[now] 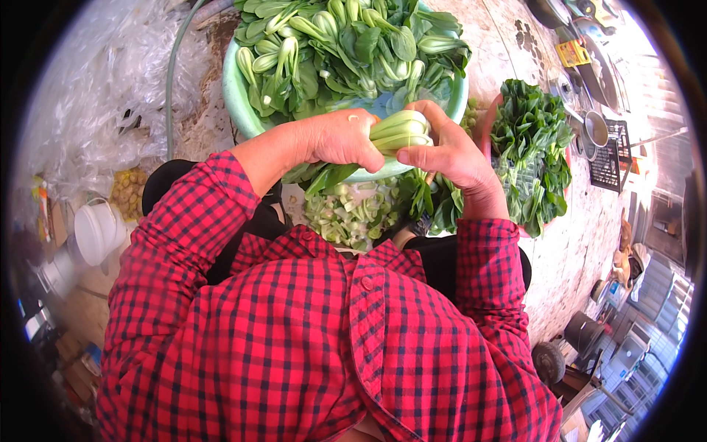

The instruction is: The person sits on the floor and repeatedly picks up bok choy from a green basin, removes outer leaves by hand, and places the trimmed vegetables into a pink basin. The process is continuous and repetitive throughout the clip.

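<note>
A pale green bok choy (402, 132) is held above the near rim of a mint-green plastic tub (238, 113). My left hand (345, 138) grips it around the leaves and stalks, with leaves hanging down below the palm. Thumb and fingers of my right hand (455, 152) close around its base end. A small orange bit shows by my left fingers, too hidden to name. Heaped in the tub are many whole bok choy (353, 50), with some water near the front. Below my hands, between the legs, lies a pile of trimmed stalk pieces (353, 212).
To the right, a reddish basin (489, 130) holds dark leafy greens (530, 127). Farther right are a metal pot (595, 128) and a black plastic crate (610, 157). At left lie clear plastic sheeting (110, 83), a hose (172, 88), a net bag (127, 193) and a white bucket (96, 232).
</note>
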Available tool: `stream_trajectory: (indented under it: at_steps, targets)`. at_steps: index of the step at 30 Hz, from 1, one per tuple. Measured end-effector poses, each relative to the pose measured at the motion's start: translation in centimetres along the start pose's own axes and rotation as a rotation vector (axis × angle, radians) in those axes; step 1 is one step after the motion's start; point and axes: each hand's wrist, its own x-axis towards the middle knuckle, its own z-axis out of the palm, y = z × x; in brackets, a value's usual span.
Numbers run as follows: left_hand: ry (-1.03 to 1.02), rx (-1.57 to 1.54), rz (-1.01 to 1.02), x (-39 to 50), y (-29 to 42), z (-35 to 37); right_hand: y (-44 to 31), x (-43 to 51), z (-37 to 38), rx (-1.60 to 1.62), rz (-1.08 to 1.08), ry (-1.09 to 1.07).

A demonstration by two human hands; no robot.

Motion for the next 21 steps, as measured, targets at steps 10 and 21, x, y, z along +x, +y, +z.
stream_trajectory:
  at_steps: [10, 21]
  targets:
    - [-0.079, 0.034, 0.025, -0.5, 0.0, 0.0, -0.5, -0.3, 0.0, -0.019, 0.082, -0.035]
    - [-0.068, 0.044, 0.091, -0.8, -0.3, 0.8, -0.3, -0.5, -0.4, -0.072, 0.043, -0.149]
